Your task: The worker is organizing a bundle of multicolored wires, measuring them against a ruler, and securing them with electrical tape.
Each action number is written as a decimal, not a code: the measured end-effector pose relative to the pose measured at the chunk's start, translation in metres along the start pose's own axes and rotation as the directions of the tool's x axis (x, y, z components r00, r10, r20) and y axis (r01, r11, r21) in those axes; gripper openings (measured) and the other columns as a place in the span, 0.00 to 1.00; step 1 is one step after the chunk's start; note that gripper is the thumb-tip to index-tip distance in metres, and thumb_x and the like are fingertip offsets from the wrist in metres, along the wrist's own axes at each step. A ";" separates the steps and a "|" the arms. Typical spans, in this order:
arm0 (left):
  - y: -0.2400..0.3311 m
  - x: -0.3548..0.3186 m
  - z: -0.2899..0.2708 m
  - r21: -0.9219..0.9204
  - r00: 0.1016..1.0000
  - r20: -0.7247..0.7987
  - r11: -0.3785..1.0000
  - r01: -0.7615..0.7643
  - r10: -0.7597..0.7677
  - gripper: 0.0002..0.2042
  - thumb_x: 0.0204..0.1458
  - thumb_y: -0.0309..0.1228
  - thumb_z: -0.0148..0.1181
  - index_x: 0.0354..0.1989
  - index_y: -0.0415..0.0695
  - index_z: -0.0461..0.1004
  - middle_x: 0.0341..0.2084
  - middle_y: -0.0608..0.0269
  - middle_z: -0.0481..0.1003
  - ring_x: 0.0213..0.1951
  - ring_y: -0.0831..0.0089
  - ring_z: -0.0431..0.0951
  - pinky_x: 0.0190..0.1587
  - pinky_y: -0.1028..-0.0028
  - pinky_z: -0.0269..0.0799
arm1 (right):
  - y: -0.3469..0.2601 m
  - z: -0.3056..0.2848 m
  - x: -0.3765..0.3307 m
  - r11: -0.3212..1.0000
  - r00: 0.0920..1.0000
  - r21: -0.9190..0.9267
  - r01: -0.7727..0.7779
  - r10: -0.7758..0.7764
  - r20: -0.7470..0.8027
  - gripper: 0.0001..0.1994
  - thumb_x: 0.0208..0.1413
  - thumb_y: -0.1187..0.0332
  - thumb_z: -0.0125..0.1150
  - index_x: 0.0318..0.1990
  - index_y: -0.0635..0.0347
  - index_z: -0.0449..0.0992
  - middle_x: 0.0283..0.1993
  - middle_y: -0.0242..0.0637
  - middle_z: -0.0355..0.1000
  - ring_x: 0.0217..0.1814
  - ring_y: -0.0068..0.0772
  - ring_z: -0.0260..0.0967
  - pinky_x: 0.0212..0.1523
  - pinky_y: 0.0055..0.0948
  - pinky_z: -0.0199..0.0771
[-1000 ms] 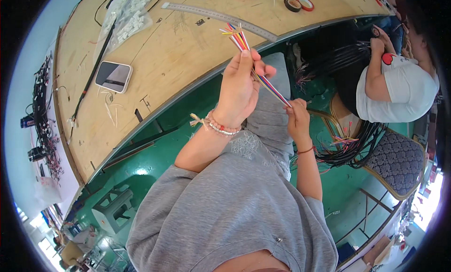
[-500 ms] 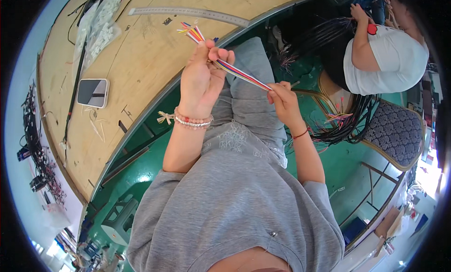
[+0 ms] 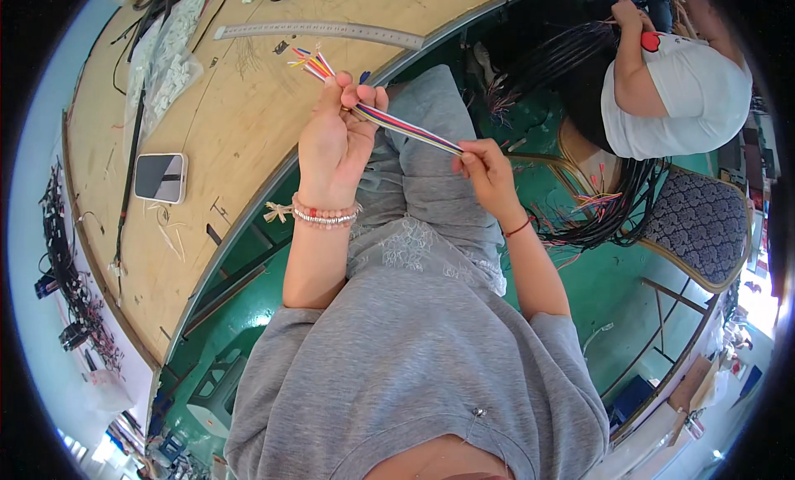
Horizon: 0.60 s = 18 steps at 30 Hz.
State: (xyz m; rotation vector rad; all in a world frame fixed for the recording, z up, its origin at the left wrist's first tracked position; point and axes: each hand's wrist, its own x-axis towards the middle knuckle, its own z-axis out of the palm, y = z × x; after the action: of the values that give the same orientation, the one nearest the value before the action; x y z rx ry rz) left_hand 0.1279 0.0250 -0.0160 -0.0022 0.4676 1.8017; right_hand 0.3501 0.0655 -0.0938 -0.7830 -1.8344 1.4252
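A bundle of thin coloured wires (image 3: 409,129), among them red, white, blue and yellow strands, stretches between my two hands above my lap. Close to its fanned-out ends, my left hand (image 3: 338,132) pinches it, palm turned up and fingers curled. My right hand (image 3: 490,175) grips the lower end of the bundle between thumb and fingers. Whatever part of the bundle lies inside the right hand is hidden. The loose tips point up and left, over the table edge.
On the wooden table (image 3: 248,107) lie a metal ruler (image 3: 319,31), a phone (image 3: 161,178) and a bag of white connectors (image 3: 170,74). At the right, another person in a white shirt (image 3: 675,99) sits near black cables (image 3: 633,202) draped over a patterned chair (image 3: 697,223). A plastic stool (image 3: 217,397) stands lower left.
Both hands and the wire bundle have shifted a little to the left in view, and the left hand slightly more. Each hand keeps its hold.
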 end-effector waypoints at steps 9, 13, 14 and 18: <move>0.003 0.005 -0.002 0.039 0.999 -0.027 0.999 -0.030 0.031 0.12 0.60 0.34 0.37 0.30 0.42 0.66 0.16 0.68 0.65 0.27 0.74 0.71 0.44 0.67 0.68 | -0.006 0.007 0.005 0.893 0.951 -0.359 0.272 -0.305 -0.038 0.08 0.47 0.77 0.56 0.37 0.59 0.74 0.32 0.33 0.71 0.34 0.30 0.68 0.35 0.22 0.64; 0.001 0.005 0.001 0.092 0.998 -0.039 0.994 -0.054 0.057 0.13 0.60 0.34 0.37 0.30 0.42 0.66 0.16 0.68 0.65 0.26 0.75 0.71 0.44 0.67 0.68 | -0.012 0.005 0.006 0.826 0.959 -0.507 0.247 -0.284 0.004 0.08 0.46 0.77 0.58 0.36 0.59 0.75 0.34 0.34 0.72 0.35 0.29 0.67 0.35 0.24 0.58; 0.000 0.005 0.002 0.110 0.997 -0.035 0.992 -0.065 0.069 0.13 0.60 0.34 0.37 0.30 0.42 0.66 0.16 0.68 0.65 0.26 0.74 0.71 0.44 0.67 0.68 | -0.010 0.005 0.006 0.820 0.966 -0.527 0.223 -0.258 0.008 0.08 0.46 0.76 0.58 0.36 0.58 0.75 0.35 0.32 0.72 0.35 0.27 0.66 0.36 0.25 0.55; -0.003 0.006 0.000 0.138 0.994 -0.042 0.986 -0.089 0.096 0.13 0.60 0.34 0.36 0.29 0.42 0.66 0.16 0.68 0.65 0.25 0.74 0.70 0.42 0.67 0.68 | -0.002 0.007 0.008 0.787 0.969 -0.580 0.210 -0.247 0.015 0.09 0.47 0.74 0.57 0.39 0.55 0.75 0.36 0.30 0.72 0.35 0.23 0.66 0.37 0.25 0.50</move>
State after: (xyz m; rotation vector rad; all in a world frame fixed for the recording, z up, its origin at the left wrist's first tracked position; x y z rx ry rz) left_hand 0.1289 0.0313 -0.0184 0.0715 0.6341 1.8608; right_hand 0.3395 0.0671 -0.0921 -0.8380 -2.2572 0.6667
